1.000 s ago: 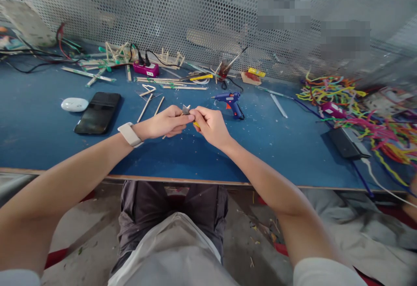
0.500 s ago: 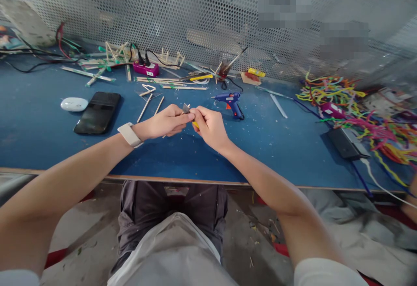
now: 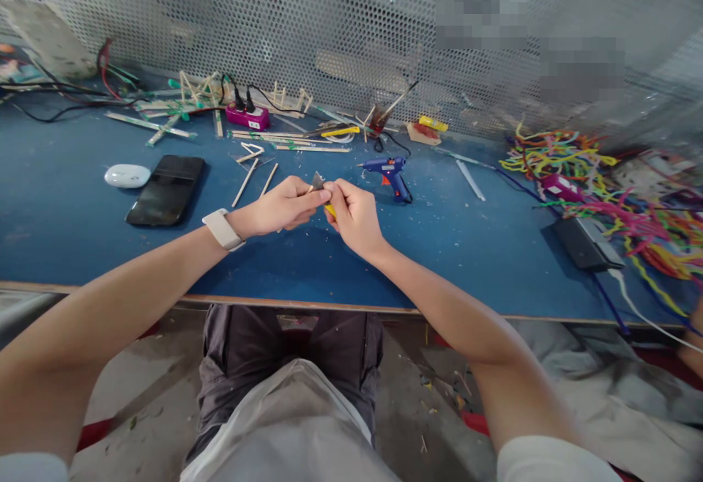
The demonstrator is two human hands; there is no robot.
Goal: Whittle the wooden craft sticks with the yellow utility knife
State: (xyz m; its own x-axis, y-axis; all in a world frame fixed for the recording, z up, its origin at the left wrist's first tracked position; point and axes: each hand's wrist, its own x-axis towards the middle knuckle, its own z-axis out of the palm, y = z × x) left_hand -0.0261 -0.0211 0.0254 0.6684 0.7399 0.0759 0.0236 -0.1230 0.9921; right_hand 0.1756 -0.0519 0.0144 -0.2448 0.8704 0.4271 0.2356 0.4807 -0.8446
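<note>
Yellow utility knife [image 3: 330, 210] is being gripped by the right hand [image 3: 356, 217] at eight o'clock from the glue gun [image 3: 389, 169], blade [image 3: 318, 181] nudged toward two o'clock since earlier; wooden stick [image 3: 310, 188] is being pinched by the touching left hand [image 3: 285, 206].

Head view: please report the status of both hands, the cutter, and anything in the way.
Left hand gripping thin stick. Right hand closed on yellow cutter, blade near stick. Blue glue gun beyond right hand, touching neither.

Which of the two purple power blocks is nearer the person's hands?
The purple block beyond the left hand, with two black plugs in it; the other block lies far right, beside colourful strands.
</note>
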